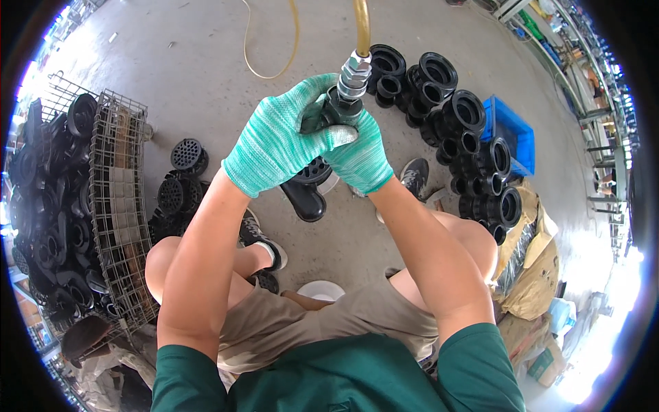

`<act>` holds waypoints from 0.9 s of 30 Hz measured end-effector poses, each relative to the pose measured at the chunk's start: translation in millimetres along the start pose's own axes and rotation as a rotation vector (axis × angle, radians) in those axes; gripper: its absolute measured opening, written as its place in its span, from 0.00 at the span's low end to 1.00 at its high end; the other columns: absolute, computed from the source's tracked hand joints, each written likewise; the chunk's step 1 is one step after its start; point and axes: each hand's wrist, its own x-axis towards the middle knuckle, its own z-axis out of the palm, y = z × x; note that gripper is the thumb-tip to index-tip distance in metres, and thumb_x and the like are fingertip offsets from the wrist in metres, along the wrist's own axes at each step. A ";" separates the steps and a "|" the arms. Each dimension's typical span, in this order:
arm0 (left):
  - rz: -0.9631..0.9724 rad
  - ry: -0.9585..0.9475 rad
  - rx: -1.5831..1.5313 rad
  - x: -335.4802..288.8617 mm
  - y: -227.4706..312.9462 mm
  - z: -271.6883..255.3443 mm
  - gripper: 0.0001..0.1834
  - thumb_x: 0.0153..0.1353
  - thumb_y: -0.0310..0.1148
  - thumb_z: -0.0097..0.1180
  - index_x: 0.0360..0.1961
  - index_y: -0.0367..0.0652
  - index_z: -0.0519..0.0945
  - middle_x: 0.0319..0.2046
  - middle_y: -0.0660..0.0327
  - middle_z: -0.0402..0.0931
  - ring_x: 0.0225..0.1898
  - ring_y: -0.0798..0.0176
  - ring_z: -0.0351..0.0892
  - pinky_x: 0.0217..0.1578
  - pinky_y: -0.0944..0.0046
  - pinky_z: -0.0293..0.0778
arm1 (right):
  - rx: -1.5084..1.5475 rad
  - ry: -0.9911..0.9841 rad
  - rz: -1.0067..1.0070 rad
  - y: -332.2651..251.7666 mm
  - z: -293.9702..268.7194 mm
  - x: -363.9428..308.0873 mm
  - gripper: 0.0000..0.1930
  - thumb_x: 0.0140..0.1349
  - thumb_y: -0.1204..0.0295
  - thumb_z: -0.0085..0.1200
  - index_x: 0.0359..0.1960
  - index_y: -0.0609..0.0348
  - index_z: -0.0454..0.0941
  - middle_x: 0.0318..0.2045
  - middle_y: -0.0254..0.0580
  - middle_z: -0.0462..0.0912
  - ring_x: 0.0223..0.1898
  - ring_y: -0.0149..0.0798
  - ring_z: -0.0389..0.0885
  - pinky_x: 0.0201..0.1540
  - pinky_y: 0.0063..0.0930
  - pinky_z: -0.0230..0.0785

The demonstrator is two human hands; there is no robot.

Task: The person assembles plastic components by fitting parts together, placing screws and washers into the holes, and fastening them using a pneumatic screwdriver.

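Observation:
In front of me, my left hand and my right hand, both in green knit gloves, close around a black tool. It looks like an air tool: a silver hose coupling joins its top to a yellowish hose. My left thumb lies across the tool's near side, while the right fingers wrap it from the right. The tool's lower end is hidden by the gloves. Under my hands is a black plastic drain fitting with a round grate and a curved pipe end.
Rows of black pipe fittings stand on the floor to the right, beside a blue crate and brown sacks. A wire cage full of black parts stands left, near stacked grated fittings. Loose hose loops ahead.

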 end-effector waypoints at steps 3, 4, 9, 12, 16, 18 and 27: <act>0.003 0.041 0.017 -2.8 -1.2 2.0 0.41 0.52 0.41 0.77 0.63 0.38 0.72 0.40 0.61 0.86 0.42 0.72 0.82 0.46 0.65 0.79 | -0.022 -0.003 -0.011 0.2 4.2 0.2 0.24 0.58 0.80 0.66 0.57 0.59 0.74 0.45 0.34 0.85 0.46 0.27 0.81 0.51 0.25 0.77; 0.002 0.043 0.019 -3.6 -1.1 1.3 0.41 0.52 0.41 0.77 0.63 0.38 0.72 0.40 0.61 0.86 0.42 0.72 0.82 0.46 0.65 0.79 | -0.050 -0.003 -0.003 0.2 6.5 0.6 0.23 0.58 0.79 0.67 0.56 0.59 0.75 0.45 0.34 0.85 0.46 0.27 0.82 0.51 0.25 0.77; -0.030 0.043 0.061 0.0 -3.1 4.5 0.41 0.51 0.40 0.78 0.63 0.38 0.72 0.42 0.62 0.85 0.42 0.72 0.82 0.48 0.65 0.79 | 0.036 -0.002 0.034 -0.3 2.6 0.6 0.22 0.58 0.78 0.67 0.54 0.59 0.75 0.44 0.35 0.85 0.45 0.28 0.82 0.51 0.25 0.77; -0.005 0.044 -0.020 -1.2 -4.1 5.0 0.41 0.50 0.38 0.78 0.63 0.38 0.72 0.44 0.62 0.84 0.43 0.72 0.82 0.48 0.65 0.80 | -0.088 -0.006 -0.009 -1.6 3.6 0.6 0.22 0.58 0.79 0.66 0.54 0.59 0.75 0.44 0.34 0.85 0.45 0.28 0.82 0.50 0.25 0.77; 0.099 0.115 -0.069 -2.4 -11.8 7.1 0.35 0.51 0.46 0.76 0.58 0.43 0.78 0.36 0.51 0.86 0.38 0.54 0.88 0.43 0.58 0.82 | 0.033 -0.004 0.017 -6.3 6.3 -2.3 0.22 0.58 0.81 0.65 0.55 0.59 0.75 0.44 0.33 0.84 0.44 0.26 0.81 0.49 0.24 0.77; 0.082 0.107 0.012 -3.5 -11.7 6.7 0.36 0.51 0.47 0.76 0.58 0.43 0.78 0.35 0.51 0.85 0.38 0.57 0.89 0.43 0.59 0.82 | -0.013 -0.001 0.008 -4.8 4.7 -4.1 0.23 0.59 0.82 0.64 0.56 0.59 0.75 0.44 0.33 0.84 0.44 0.25 0.80 0.49 0.23 0.76; -0.049 -0.030 0.142 -6.6 -5.0 -9.0 0.33 0.56 0.47 0.73 0.59 0.41 0.77 0.35 0.55 0.85 0.35 0.63 0.83 0.45 0.65 0.79 | -0.072 -0.019 0.017 -7.4 4.9 -0.6 0.22 0.58 0.81 0.64 0.55 0.59 0.75 0.43 0.33 0.84 0.43 0.26 0.81 0.49 0.24 0.76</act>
